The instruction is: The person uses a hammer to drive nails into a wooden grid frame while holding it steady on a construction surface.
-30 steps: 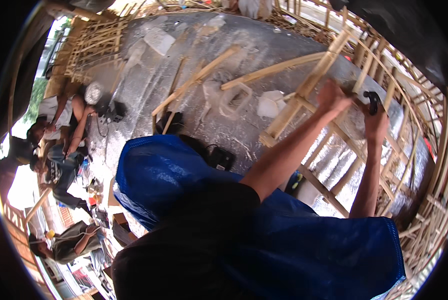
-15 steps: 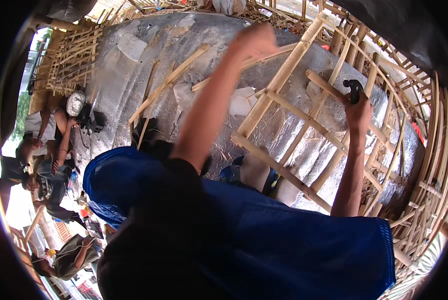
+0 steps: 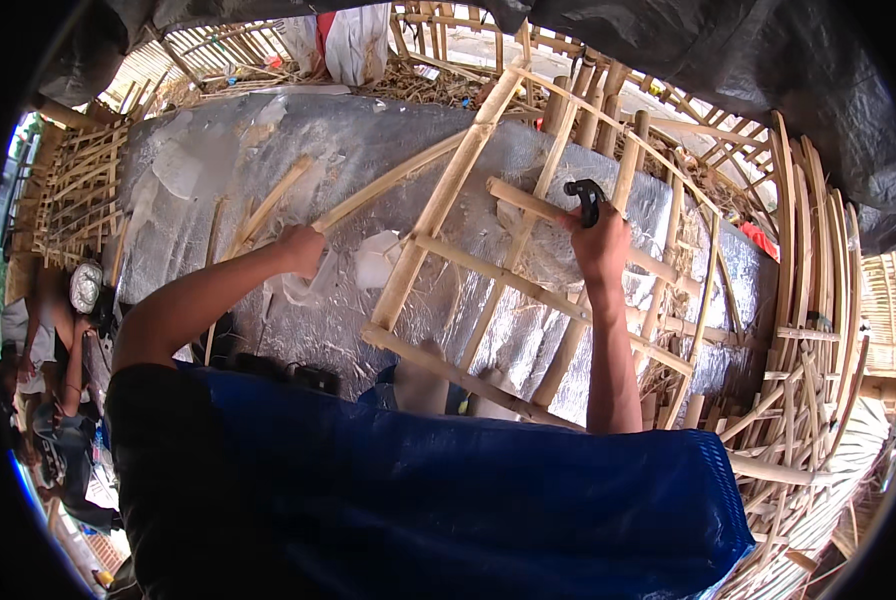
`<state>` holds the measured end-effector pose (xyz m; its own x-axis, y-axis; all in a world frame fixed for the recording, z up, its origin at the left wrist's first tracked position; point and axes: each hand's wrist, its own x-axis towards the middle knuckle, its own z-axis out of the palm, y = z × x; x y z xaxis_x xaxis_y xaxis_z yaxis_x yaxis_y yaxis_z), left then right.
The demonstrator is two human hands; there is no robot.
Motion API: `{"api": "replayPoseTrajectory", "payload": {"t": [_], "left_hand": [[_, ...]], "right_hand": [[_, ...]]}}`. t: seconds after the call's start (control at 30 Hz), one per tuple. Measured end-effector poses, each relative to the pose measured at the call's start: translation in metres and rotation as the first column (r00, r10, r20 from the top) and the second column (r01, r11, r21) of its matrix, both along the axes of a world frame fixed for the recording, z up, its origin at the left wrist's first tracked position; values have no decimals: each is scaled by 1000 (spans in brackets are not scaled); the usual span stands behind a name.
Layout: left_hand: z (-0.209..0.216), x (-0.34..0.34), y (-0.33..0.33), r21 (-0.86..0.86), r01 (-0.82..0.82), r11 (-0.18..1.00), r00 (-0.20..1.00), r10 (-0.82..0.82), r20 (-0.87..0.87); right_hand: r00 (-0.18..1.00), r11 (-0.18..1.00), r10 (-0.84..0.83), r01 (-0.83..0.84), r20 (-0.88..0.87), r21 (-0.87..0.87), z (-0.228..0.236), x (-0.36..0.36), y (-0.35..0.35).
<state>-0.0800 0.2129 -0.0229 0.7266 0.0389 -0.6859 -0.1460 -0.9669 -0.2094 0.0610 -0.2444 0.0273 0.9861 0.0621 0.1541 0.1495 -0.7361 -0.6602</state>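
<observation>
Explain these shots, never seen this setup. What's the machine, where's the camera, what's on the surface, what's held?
There is no machine: these are a person's two bare hands. The view comes from a fisheye camera worn on the head, looking down, so straight edges bend near the rim. The right hand grips a black hammer over a bamboo frame. The left hand is curled by the end of a bamboo strip; whether it grips it is unclear. Underneath is a silvery sheet, with white scraps on it. The blue covering in front is beside the person's dark sleeve.
</observation>
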Motion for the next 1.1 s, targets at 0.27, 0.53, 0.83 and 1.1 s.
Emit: {"api": "replayPoseTrajectory", "payload": {"t": [0.27,0.53,0.83,1.1], "left_hand": [[-19,-26,4,-88,-18,996,982,34,184],[46,5,-5,-3,32,999,999,-32,40],[137,146,-193,-640,301,707,953,-213,213],[64,197,-230,-813,254,524,967,-114,228]], "right_hand": [[999,999,15,-16,29,30,-2,-2,0],[999,999,7,-9,49,54,-5,2,2],[1000,999,14,-13,-21,44,-7,10,-16],[995,995,91,-90,-50,32,5,11,-3]]}}
